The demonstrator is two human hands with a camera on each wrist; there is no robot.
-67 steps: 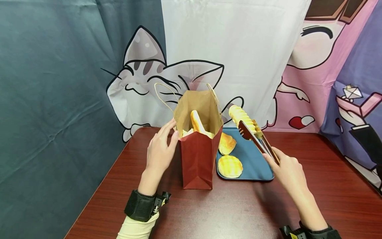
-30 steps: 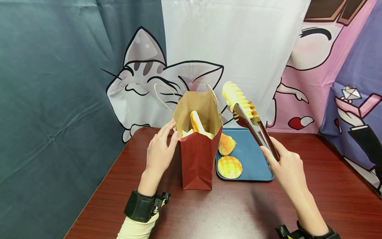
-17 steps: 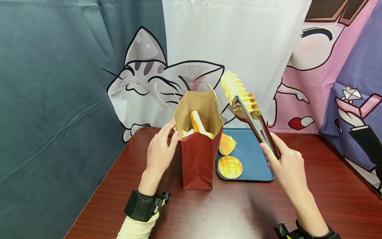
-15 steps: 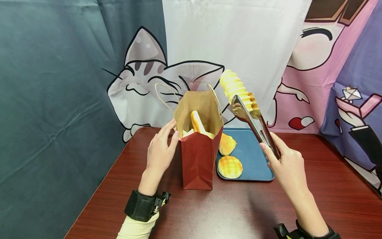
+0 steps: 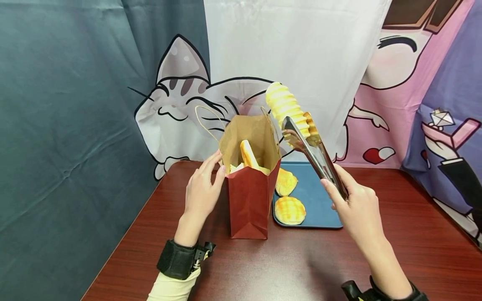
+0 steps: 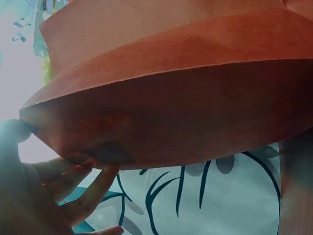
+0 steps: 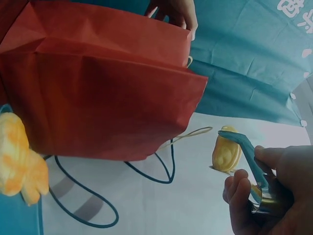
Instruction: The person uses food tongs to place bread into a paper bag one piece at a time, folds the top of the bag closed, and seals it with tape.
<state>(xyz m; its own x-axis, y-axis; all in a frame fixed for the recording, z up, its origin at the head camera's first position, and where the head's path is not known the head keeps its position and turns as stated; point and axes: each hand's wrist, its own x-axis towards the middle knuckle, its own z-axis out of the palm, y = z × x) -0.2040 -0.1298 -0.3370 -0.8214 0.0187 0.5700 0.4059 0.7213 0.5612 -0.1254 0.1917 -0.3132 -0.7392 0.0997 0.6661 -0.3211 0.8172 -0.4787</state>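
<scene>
A red paper bag (image 5: pixel 248 205) stands upright on the table with its top gaping, and a long bread piece (image 5: pixel 248 154) pokes up inside. My left hand (image 5: pixel 201 188) holds the bag's left side near the rim, thumb at the near edge and fingers farther back. My right hand (image 5: pixel 357 205) grips metal tongs (image 5: pixel 316 156), whose ends clasp a ridged, pale yellow bread roll (image 5: pixel 284 104). The roll is raised, just right of the bag's opening and above its rim. In the right wrist view the roll (image 7: pixel 226 152) shows end-on between the tongs.
A blue tray (image 5: pixel 320 205) lies right of the bag, partly behind it, with a round bun (image 5: pixel 290 210) and another bun (image 5: pixel 285 182) at its left. Two cord handles rise from the bag. A printed cloth (image 5: pixel 301 46) hangs behind the table (image 5: pixel 286 267).
My right hand has lifted the roll in the tongs from over the tray, then carried it left towards the bag's opening. My left hand and the bag have stayed put.
</scene>
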